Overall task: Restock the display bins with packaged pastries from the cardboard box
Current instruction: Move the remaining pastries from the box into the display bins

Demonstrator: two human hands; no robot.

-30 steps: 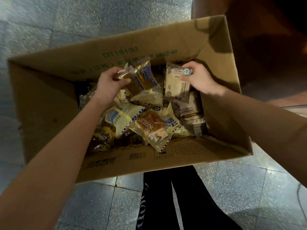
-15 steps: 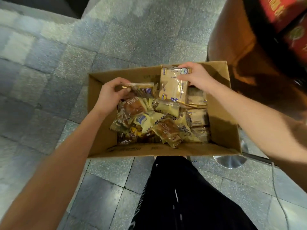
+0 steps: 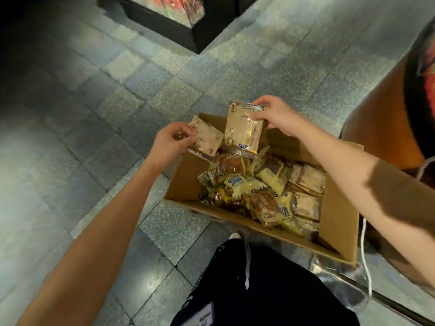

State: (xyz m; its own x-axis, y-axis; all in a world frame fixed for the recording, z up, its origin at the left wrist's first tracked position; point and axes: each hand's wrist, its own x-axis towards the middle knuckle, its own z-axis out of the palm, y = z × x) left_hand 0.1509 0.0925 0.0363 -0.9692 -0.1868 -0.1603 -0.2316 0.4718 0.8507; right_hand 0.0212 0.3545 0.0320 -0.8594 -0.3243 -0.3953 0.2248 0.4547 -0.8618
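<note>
Since half a second ago both hands have risen from the cardboard box (image 3: 339, 227), each lifting a packet over its far edge. The left hand (image 3: 169, 143) pinches a pale packet (image 3: 207, 141) by its top corner with curled fingers (image 3: 182, 135), and the packet hangs tilted above the box's far left corner. The right hand (image 3: 277, 116) grips a tan packet (image 3: 243, 131) by its upper edge. The two packets are just beside each other and may be touching, though blur hides it. More packaged pastries (image 3: 266, 191) lie heaped inside the box, which sits on the tiled floor (image 3: 94, 137). A dark display stand (image 3: 164, 22) stands farther off.
</note>
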